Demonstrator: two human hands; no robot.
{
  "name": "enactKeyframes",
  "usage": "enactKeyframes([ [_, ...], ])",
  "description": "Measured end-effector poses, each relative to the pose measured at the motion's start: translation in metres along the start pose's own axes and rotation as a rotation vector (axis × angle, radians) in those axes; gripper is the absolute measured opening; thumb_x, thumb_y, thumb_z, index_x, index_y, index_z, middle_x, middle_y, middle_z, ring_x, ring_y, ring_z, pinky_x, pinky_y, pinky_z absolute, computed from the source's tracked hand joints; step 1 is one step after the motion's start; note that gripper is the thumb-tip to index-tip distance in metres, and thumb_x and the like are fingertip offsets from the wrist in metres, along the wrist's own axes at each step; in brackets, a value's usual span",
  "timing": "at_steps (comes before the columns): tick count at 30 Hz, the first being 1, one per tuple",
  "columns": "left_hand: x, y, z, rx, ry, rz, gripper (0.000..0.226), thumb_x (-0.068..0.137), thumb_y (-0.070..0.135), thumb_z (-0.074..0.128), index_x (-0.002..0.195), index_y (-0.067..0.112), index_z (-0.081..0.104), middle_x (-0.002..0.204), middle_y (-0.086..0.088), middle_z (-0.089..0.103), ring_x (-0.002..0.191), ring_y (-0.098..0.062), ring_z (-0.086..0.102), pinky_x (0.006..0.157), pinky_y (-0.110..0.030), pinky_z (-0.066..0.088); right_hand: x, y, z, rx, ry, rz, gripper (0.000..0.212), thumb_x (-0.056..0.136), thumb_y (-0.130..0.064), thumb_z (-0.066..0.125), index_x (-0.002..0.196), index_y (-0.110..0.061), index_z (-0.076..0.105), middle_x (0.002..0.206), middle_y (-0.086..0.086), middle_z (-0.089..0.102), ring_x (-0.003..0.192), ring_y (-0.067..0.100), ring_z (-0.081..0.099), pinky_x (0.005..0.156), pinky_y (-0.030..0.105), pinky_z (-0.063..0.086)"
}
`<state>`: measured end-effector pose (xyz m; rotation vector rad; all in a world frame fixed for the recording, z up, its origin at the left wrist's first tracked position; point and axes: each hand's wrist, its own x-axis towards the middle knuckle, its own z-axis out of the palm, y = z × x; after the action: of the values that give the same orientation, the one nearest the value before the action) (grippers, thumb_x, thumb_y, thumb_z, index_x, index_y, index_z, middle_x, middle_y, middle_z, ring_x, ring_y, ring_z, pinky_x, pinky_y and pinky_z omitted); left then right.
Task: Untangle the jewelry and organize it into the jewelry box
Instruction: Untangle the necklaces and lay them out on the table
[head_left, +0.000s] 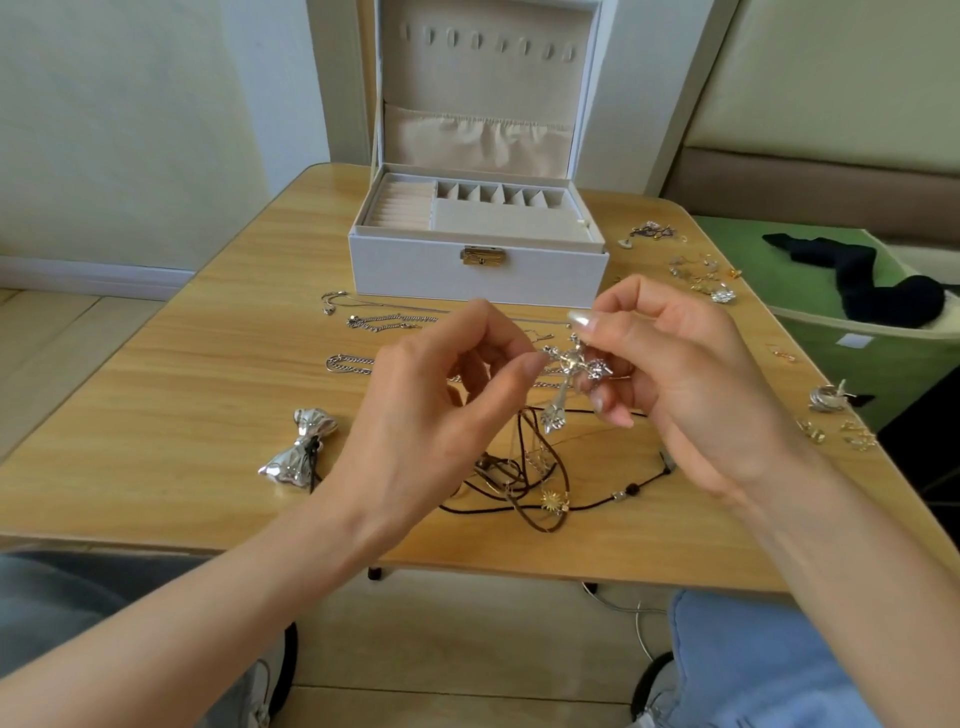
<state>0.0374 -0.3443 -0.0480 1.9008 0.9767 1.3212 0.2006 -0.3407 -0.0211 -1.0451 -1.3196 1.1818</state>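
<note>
I had one jewelry box (478, 275) on one table (208, 332), with eight hooks (475, 40) in its lid. There were three silver chains (384, 322), one silver bow (298, 449), one tangle of dark cords (524, 467) and one gold sun charm (551, 501). One cross pendant (563, 382) sat between my left hand (431, 395) and right hand (691, 374). The earrings (701, 275) were too small to count.

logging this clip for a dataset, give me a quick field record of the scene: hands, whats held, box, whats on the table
left hand: fingertip grip on the side arm of the cross pendant
right hand: pinches the cross pendant near its top
cross pendant: held up above the tangled cords
jewelry box: lid open, no jewelry visible in its compartments
table: silver chains in front of the box, silver bow at left, earrings along the right edge
</note>
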Motion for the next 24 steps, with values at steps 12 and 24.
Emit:
enactKeyframes([
  [12, 0.0032, -0.0026, -0.0037, -0.158, -0.036, -0.058, 0.017, 0.088, 0.025, 0.056, 0.084, 0.008, 0.055, 0.061, 0.000, 0.049, 0.054, -0.008, 0.041, 0.048, -0.021, 0.034, -0.0015, -0.0031, -0.0029, -0.087, -0.209, 0.093, 0.015, 0.075, -0.018, 0.061, 0.083, -0.006, 0.058, 0.060, -0.002, 0.059, 0.047, 0.014, 0.054, 0.039, 0.018, 0.041],
  [24, 0.0069, -0.0084, -0.0065, -0.243, -0.068, -0.092, 0.023, 0.083, 0.034, 0.065, 0.081, 0.013, 0.057, 0.062, 0.007, 0.051, 0.050, -0.001, 0.041, 0.048, -0.009, 0.032, 0.0016, -0.0024, -0.0067, -0.026, -0.332, 0.206, 0.034, 0.073, -0.015, 0.064, 0.106, -0.005, 0.063, 0.071, 0.010, 0.060, 0.048, 0.015, 0.057, 0.041, 0.018, 0.043],
])
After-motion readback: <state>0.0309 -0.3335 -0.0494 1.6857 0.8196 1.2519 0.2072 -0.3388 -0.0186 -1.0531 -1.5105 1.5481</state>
